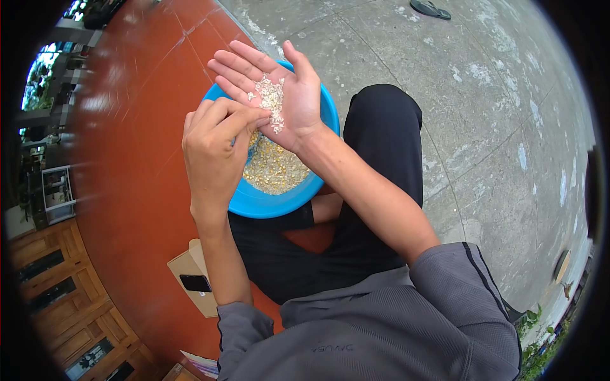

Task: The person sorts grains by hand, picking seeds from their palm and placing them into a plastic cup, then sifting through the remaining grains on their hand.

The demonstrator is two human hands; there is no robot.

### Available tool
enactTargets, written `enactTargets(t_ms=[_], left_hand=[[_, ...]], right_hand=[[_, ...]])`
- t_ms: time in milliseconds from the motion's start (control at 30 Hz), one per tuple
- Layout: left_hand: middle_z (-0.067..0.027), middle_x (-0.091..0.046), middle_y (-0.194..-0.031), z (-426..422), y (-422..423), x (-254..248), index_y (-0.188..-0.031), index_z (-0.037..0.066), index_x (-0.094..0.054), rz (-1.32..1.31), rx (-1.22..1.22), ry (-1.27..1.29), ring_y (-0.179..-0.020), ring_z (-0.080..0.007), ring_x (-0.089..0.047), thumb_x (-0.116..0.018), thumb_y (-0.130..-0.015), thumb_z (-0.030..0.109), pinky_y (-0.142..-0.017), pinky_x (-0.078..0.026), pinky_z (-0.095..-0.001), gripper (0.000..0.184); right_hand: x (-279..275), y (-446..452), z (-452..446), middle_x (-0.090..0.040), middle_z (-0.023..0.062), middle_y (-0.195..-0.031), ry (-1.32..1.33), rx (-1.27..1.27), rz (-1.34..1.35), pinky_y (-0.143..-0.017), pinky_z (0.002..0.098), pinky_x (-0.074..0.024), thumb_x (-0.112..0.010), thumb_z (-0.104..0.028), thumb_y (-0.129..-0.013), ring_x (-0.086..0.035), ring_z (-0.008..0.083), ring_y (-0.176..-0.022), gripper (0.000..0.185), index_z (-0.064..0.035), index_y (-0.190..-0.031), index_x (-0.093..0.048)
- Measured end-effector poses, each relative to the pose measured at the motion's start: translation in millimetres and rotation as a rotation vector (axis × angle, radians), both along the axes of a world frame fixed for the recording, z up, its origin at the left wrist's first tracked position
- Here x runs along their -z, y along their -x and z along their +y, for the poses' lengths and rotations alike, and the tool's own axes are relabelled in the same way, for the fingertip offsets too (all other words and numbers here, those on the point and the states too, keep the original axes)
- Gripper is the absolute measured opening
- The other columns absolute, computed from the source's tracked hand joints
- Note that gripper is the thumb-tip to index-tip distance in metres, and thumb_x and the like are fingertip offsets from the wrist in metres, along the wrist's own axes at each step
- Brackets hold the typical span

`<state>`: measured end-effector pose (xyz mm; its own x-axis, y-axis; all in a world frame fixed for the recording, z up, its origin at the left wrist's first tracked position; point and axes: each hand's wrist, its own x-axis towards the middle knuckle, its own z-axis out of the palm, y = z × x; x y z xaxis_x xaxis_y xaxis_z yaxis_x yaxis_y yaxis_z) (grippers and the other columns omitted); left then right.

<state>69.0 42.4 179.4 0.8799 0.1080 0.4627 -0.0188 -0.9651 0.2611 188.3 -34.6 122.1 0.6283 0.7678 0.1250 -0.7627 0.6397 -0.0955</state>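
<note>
My right hand [283, 98] lies open and palm up over the blue basin [277, 206], fingers stretched out. A small heap of pale grain bits [272, 95] rests on its palm and finger bases. From the left, my left hand [219, 136] reaches across with thumb and forefinger pinched at the heap's lower edge. Whatever is between those fingertips is too small to make out. Below both hands, the basin contains a layer of broken yellow and whitish grain [276, 168], which looks like cracked corn. The hands and forearms hide part of the basin.
My legs in black trousers [384, 140] are folded by the basin. On the red tiled floor [140, 140] lies a piece of cardboard [202, 295] with a black phone [195, 283] on it. Grey concrete [483, 127] stretches right, with a dark flip-flop [431, 9] at the far edge.
</note>
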Motion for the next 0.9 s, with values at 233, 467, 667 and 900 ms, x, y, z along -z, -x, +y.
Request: enactTargets(t_ms=[233, 467, 667, 900], left_hand=[[-0.0043, -0.072, -0.09, -2, 1, 9, -0.101, 0.005, -0.081, -0.045, -0.018, 0.048, -0.08, -0.0194, -0.065, -0.082, -0.096, 0.007, -0.077, -0.046, -0.0355, 0.005], [-0.0043, -0.071, -0.088, -7, 9, 13, -0.106, 0.003, -0.081, -0.093, -0.113, 0.381, -0.08, -0.0132, -0.065, -0.084, -0.098, 0.006, -0.073, -0.048, -0.0285, 0.009], [-0.005, -0.077, -0.088, 36, -1, 59, -0.106, 0.003, -0.084, -0.23, -0.254, 0.777, -0.076, -0.0097, -0.067, -0.086, -0.096, 0.008, -0.07, -0.052, -0.0278, 0.012], [-0.0129, -0.083, -0.095, 75, -38, 99, -0.111, 0.003, -0.086, 0.052, -0.432, 0.429, -0.075, -0.0193, -0.074, -0.083, -0.1, 0.016, -0.073, -0.058, -0.0358, 0.018]], right_hand=[[1, -1, 1, -0.048, 0.0316, -0.166, -0.006, 0.005, -0.007, -0.132, 0.0508, -0.0449, -0.035, -0.056, -0.118, -0.049, 0.0441, -0.157, 0.082, 0.0102, -0.166, -0.037], [-1, -2, -1, -0.047, 0.0321, -0.167, -0.021, 0.009, 0.003, -0.133, 0.0518, -0.0429, -0.036, -0.055, -0.117, -0.047, 0.0448, -0.158, 0.082, 0.0113, -0.167, -0.036], [-2, -11, -4, -0.044, 0.0328, -0.169, -0.056, 0.061, 0.017, -0.135, 0.053, -0.0389, -0.035, -0.052, -0.118, -0.043, 0.045, -0.16, 0.081, 0.0121, -0.167, -0.035], [-1, -14, -3, -0.047, 0.0338, -0.166, -0.055, 0.065, 0.065, -0.134, 0.0524, -0.0396, -0.038, -0.055, -0.116, -0.046, 0.0452, -0.158, 0.082, 0.0113, -0.165, -0.038]])
